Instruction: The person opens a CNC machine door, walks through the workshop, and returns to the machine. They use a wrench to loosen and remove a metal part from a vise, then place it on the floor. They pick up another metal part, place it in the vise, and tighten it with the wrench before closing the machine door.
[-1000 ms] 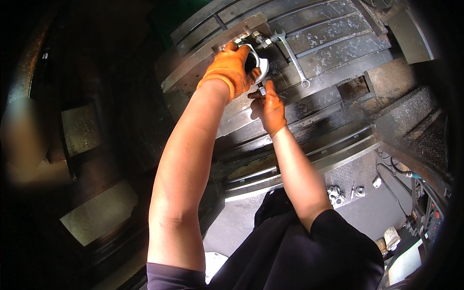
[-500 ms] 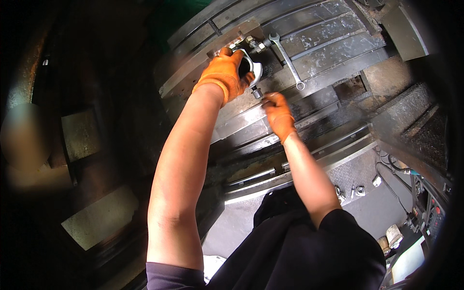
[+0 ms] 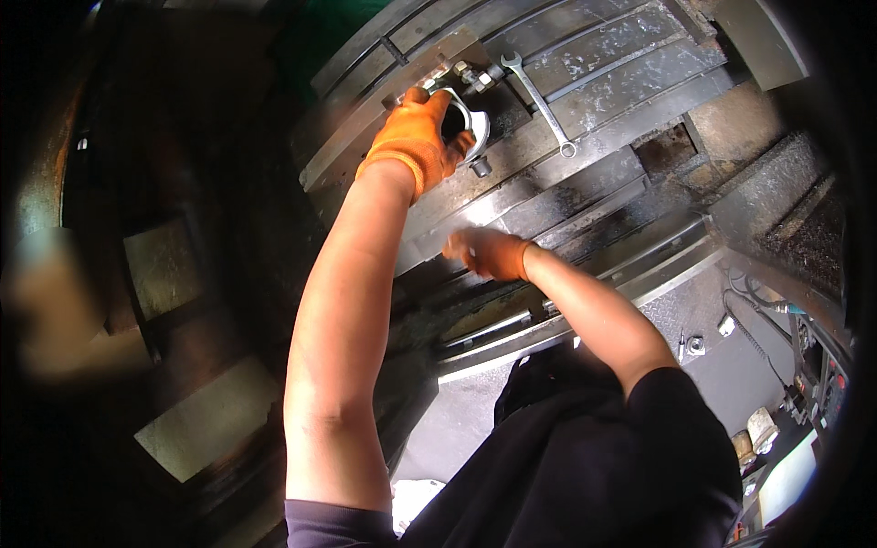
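Ring-like metal part [image 3: 479, 132], held at the slotted worktop [image 3: 630, 87]

Item: pale, curved metal piece with a wide opening; left side covered by the glove.
Location: toward the left of the worktop, just nearer the person than a bolt-and-nut group [image 3: 482, 80] and beside a long steel plate [image 3: 343, 151]. Whether it rests on a surface or is carried by the hand cannot be told.
Attached or touching: short dark bolt-like piece [image 3: 480, 167] at its near end; the joint is too small to read.
Left hand [image 3: 411, 132]: orange glove, fingers curled over the part's left side, gripping it.
Right hand [image 3: 489, 254]: orange glove, blurred, well apart from the part, over the near edge of the worktop; open or closed, cannot tell.
Adjacent: combination wrench [image 3: 541, 105], lying on the worktop, open end near the nuts.
Handling (judged): stiff, moderately weighty, not fragile; smooth faces likely slippery if oiled. Best hold: thick outer curve, thumb and fingers on opposite sides, with the bolt-like end left free.
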{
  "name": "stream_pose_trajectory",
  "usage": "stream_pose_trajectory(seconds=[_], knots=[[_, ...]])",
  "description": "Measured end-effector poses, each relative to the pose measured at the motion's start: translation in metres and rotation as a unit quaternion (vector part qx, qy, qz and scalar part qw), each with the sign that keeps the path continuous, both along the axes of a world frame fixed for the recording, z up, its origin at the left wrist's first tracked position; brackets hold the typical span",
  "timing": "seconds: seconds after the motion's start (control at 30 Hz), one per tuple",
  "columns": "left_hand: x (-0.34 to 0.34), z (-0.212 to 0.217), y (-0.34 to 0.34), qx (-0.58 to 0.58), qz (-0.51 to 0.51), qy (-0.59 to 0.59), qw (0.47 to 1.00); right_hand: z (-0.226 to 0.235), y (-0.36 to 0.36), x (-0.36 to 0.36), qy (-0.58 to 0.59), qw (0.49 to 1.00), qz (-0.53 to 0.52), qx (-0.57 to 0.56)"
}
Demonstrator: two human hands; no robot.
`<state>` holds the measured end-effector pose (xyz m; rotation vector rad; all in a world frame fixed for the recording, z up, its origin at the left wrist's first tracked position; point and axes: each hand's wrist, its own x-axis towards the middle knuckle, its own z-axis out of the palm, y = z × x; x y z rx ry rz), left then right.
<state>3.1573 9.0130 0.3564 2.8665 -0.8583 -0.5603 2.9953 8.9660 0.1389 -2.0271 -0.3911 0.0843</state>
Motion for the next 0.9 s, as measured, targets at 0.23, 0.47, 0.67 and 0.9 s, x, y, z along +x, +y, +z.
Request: stream_pose_trajectory(seconds=[0.23, 0.47, 0.67, 0.9], knots=[[-0.001, 0.002, 0.001, 0.017, 0.001, 0.017, 1.0, 0.027, -0.014, 0.015, 0.119, 0.882, -0.299, 0.343], [-0.004, 0.003, 0.003, -0.027, 0.004, -0.037, 0.999, 0.056, 0.002, 0.003, 0.278, 0.891, -0.104, 0.345], [-0.002, -0.003, 0.002, 0.006, 0.018, 0.005, 1.0, 0.083, -0.021, 0.041, 0.098, 0.893, -0.42, 0.129], [-0.003, 0.003, 0.0, 0.018, 0.003, 0.0, 1.0, 0.064, -0.008, 0.045, 0.079, 0.906, -0.393, 0.14]])
